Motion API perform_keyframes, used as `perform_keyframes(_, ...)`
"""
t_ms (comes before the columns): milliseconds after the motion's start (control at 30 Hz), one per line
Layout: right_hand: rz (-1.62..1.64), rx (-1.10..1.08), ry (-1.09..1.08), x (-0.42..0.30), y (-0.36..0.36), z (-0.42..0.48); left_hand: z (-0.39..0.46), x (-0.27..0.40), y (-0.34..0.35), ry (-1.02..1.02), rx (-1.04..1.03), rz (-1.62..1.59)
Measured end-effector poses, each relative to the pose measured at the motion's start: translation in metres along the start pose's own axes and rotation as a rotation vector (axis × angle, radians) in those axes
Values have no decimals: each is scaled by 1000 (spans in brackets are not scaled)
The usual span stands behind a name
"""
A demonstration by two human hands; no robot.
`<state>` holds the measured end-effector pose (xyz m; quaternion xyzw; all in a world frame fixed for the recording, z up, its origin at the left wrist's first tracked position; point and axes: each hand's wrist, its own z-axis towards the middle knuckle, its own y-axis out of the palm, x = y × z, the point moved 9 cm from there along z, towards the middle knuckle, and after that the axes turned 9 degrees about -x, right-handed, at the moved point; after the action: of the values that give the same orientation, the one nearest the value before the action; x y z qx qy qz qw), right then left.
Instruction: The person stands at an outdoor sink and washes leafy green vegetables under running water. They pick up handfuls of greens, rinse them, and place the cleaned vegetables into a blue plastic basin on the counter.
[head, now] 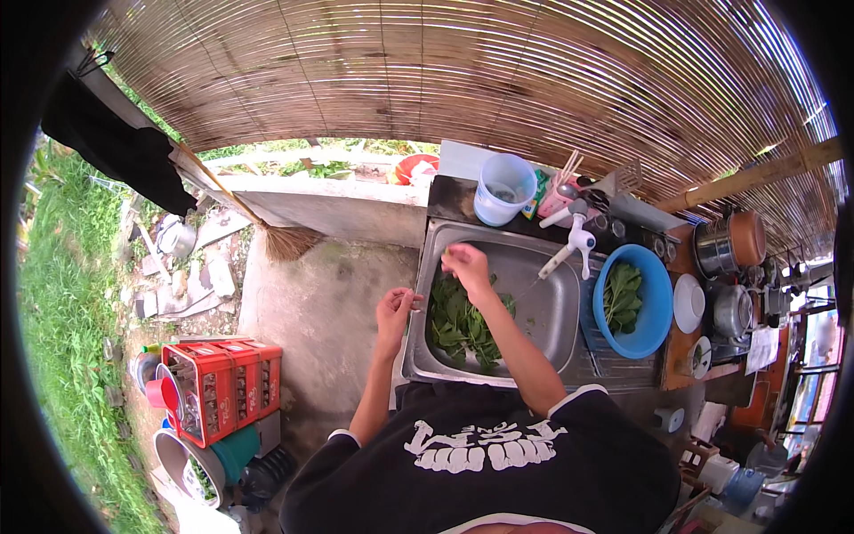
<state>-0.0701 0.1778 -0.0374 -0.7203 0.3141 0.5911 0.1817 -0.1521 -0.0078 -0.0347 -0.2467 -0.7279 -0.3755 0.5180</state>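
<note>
My left hand (398,308) is raised at the left rim of a stainless steel sink (560,314), fingers bent and thumb near the fingertips; whether it holds a small piece cannot be told. Over the upper left of the basin is my right hand (464,263), its fingertips pinched on a small greenish bit. Leafy greens (460,327) lie in the sink's left half below both hands. A thin stream runs from the white faucet (577,243) into the basin. On the drainboard stands a blue plastic basin (657,314) holding more leafy greens (622,297).
Behind the sink stand a translucent bucket (505,190) and a pink utensil holder (556,198). White bowls (688,304) and a kettle (732,310) are at the right. A broom (287,240) leans by the low wall; red bottle crates (227,387) stand at the lower left.
</note>
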Motion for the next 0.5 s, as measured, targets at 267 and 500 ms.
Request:
perform_keyframes(267, 100, -126, 79, -52, 27, 12, 19, 13, 23, -2, 58, 213)
perform_keyframes(500, 58, 8, 291, 49, -40, -84, 35, -25, 90, -70, -200, 91)
